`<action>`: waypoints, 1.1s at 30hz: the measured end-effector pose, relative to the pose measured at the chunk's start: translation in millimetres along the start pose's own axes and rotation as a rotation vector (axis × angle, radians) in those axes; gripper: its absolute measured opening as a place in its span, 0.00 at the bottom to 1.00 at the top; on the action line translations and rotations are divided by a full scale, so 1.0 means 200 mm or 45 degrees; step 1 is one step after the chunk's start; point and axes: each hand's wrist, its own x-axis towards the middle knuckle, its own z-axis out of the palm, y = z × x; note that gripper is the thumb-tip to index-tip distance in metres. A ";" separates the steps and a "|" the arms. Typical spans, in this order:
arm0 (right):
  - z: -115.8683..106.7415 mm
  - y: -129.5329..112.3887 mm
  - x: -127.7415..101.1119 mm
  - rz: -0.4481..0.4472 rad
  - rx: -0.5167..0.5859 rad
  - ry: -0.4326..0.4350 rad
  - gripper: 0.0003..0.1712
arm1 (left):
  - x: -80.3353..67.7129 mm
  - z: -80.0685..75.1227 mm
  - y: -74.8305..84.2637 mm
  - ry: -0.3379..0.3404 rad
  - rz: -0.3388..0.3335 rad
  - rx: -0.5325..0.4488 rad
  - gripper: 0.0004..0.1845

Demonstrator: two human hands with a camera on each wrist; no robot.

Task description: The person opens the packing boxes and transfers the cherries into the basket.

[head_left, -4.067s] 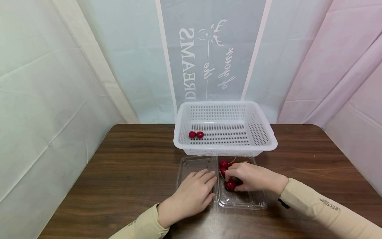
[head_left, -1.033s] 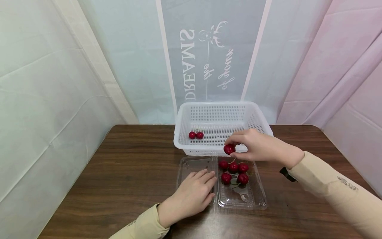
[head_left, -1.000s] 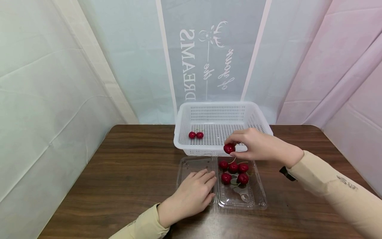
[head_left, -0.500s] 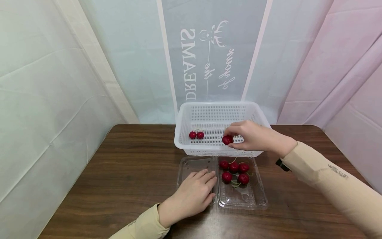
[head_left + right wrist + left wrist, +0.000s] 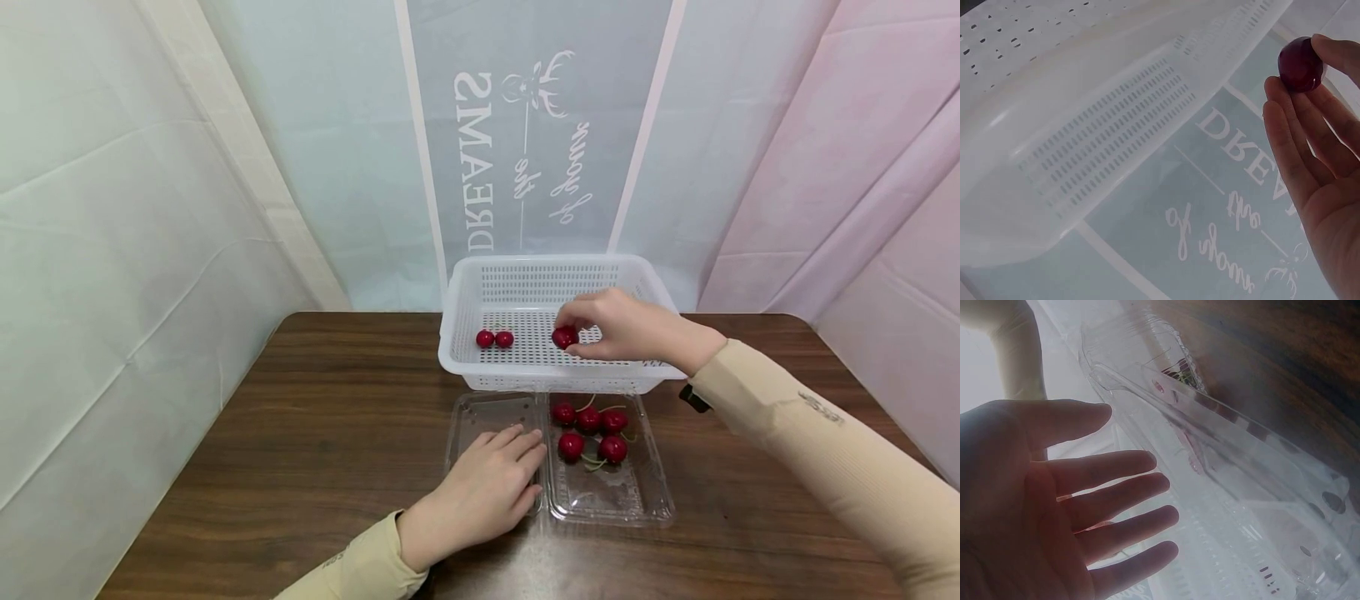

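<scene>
My right hand (image 5: 600, 329) pinches a red cherry (image 5: 564, 337) (image 5: 1300, 64) by its fingertips, held over the middle of the white perforated basket (image 5: 675, 354) (image 5: 1091, 137). Two cherries (image 5: 494, 339) lie on the basket's floor at the left. In front of the basket sits an open clear plastic clamshell (image 5: 645, 500) (image 5: 1222, 469) whose right half holds several cherries (image 5: 588, 429). My left hand (image 5: 487, 487) (image 5: 1079, 506) lies flat with straight fingers on the clamshell's left half, its lid.
The dark wooden table (image 5: 315, 433) ends at pale curtain walls on the left, back and right. A printed banner (image 5: 525, 142) hangs behind the basket. Both arms wear beige sleeves (image 5: 810, 442).
My right hand lifted one cherry out of the clamshell and carried it away from me, over the basket's front rim to above its floor. The left hand has stayed put.
</scene>
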 end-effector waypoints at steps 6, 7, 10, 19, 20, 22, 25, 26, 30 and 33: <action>0.00 0.02 0.04 0.030 -0.011 -0.028 0.11 | 0.00 0.00 0.00 0.006 0.002 -0.003 0.21; 0.00 0.02 0.04 0.033 -0.010 -0.032 0.12 | 0.00 0.00 0.00 0.005 0.002 -0.002 0.21; 0.00 0.02 0.06 0.050 -0.010 -0.050 0.12 | 0.00 0.00 0.00 0.005 0.000 -0.004 0.21; 0.02 0.05 0.10 0.123 -0.006 -0.113 0.13 | 0.00 0.01 0.00 -0.007 -0.003 -0.001 0.22; 0.02 0.06 0.10 0.130 -0.005 -0.119 0.13 | 0.00 0.01 0.00 -0.005 -0.002 0.000 0.22; 0.03 0.06 0.11 0.144 -0.006 -0.127 0.13 | 0.00 0.01 0.00 -0.002 -0.001 0.003 0.22; 0.04 0.07 0.12 0.145 0.001 -0.136 0.13 | 0.00 0.01 0.00 0.003 0.002 0.008 0.22; 0.04 0.07 0.12 0.142 0.005 -0.139 0.13 | 0.00 0.02 0.00 0.005 0.003 0.010 0.22; 0.04 0.09 0.14 0.146 0.011 -0.165 0.13 | 0.00 0.02 0.00 0.007 0.004 0.010 0.22; 0.04 0.10 0.16 0.157 0.022 -0.188 0.12 | 0.00 0.02 0.00 0.005 0.004 0.011 0.22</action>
